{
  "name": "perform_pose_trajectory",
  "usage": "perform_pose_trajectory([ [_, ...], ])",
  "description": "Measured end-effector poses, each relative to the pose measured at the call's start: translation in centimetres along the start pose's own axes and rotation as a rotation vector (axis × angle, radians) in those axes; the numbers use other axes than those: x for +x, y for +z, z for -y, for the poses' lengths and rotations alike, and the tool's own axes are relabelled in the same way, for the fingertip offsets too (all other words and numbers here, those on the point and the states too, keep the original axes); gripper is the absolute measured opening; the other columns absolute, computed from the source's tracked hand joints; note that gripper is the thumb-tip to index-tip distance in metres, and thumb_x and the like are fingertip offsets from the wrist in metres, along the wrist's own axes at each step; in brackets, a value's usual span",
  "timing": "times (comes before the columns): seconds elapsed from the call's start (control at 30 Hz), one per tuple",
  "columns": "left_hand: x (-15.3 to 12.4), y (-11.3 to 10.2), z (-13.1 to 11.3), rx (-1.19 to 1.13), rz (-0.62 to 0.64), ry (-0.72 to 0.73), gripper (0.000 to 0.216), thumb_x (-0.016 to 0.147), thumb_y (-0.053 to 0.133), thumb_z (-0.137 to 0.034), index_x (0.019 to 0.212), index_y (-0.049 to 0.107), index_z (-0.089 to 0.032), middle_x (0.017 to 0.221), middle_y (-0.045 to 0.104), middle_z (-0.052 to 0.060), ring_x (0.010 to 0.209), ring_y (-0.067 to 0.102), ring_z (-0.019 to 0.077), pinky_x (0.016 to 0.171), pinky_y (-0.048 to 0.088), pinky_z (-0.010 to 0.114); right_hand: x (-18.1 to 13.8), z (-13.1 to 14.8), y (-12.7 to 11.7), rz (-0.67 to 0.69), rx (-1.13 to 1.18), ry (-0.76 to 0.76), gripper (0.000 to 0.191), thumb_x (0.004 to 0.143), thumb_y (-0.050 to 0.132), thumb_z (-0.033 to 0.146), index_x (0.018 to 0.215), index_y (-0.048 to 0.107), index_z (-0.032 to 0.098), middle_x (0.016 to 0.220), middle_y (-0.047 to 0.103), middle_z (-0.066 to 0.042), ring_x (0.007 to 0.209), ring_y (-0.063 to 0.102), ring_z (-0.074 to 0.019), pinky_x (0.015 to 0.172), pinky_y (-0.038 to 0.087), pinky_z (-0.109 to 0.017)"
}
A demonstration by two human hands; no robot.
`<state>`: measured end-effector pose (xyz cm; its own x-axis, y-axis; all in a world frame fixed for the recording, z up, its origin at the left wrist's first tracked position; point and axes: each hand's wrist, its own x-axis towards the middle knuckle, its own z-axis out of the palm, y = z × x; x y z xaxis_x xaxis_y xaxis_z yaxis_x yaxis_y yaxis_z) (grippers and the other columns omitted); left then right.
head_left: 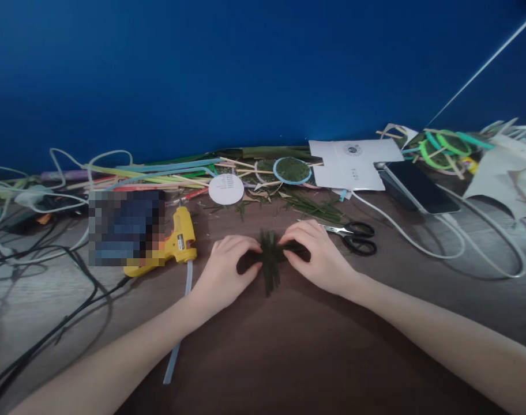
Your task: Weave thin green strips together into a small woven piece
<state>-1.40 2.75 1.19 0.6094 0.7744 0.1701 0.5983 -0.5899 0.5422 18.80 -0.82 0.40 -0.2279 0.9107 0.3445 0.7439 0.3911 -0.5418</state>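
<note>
My left hand [226,271] and my right hand [317,253] meet over a small bundle of dark green strips [270,260] lying on the brown table [289,357]. Both hands pinch the bundle from either side, fingers curled on it. The strips fan out toward me and away from me between my fingertips. A yellow glue gun [176,242] lies just left of my left hand, with a clear glue stick [179,328] running back from it. Black-handled scissors [353,236] lie just right of my right hand.
Coloured strips and sticks [159,173] pile along the blue wall, with a white paper disc [226,189], a green-filled ring [292,170], a white card [353,164] and a dark phone [419,187] with white cables. Black cords [51,328] trail at left. Green rings [444,147] sit far right.
</note>
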Motion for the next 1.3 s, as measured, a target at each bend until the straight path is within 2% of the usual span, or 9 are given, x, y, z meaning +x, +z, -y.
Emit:
perform_pose_trajectory([
  [0.23, 0.12, 0.07, -0.22, 0.057, 0.022, -0.012, 0.016, 0.075, 0.060, -0.017, 0.091, 0.057, -0.021, 0.101, 0.064, 0.002, 0.100, 0.054, 0.0214, 0.086, 0.039, 0.038, -0.12, 0.21, 0.09, 0.082, -0.069, 0.013, 0.009, 0.078, 0.057, 0.021, 0.086, 0.056, 0.020, 0.094, 0.058, -0.006, 0.094, 0.047, -0.0219, 0.080, 0.037, -0.038],
  [1.03, -0.03, 0.21, -0.12, 0.100, 0.029, 0.009, 0.015, 0.078, 0.060, -0.018, 0.092, 0.055, -0.021, 0.101, 0.063, 0.001, 0.099, 0.052, 0.0201, 0.084, 0.036, 0.035, -0.06, 0.04, -0.03, 0.107, -0.013, -0.010, 0.007, 0.079, 0.057, 0.023, 0.085, 0.058, 0.020, 0.096, 0.061, -0.005, 0.096, 0.049, -0.0213, 0.082, 0.034, -0.038],
  [1.3, -0.12, 0.11, -0.12, 0.061, 0.001, 0.026, 0.016, 0.076, 0.060, -0.016, 0.091, 0.056, -0.020, 0.101, 0.063, 0.002, 0.099, 0.053, 0.0200, 0.085, 0.037, 0.036, -0.01, 0.06, -0.18, 0.060, 0.033, -0.004, 0.009, 0.078, 0.052, 0.013, 0.082, 0.057, 0.019, 0.090, 0.061, -0.005, 0.090, 0.050, -0.0197, 0.080, 0.036, -0.036],
])
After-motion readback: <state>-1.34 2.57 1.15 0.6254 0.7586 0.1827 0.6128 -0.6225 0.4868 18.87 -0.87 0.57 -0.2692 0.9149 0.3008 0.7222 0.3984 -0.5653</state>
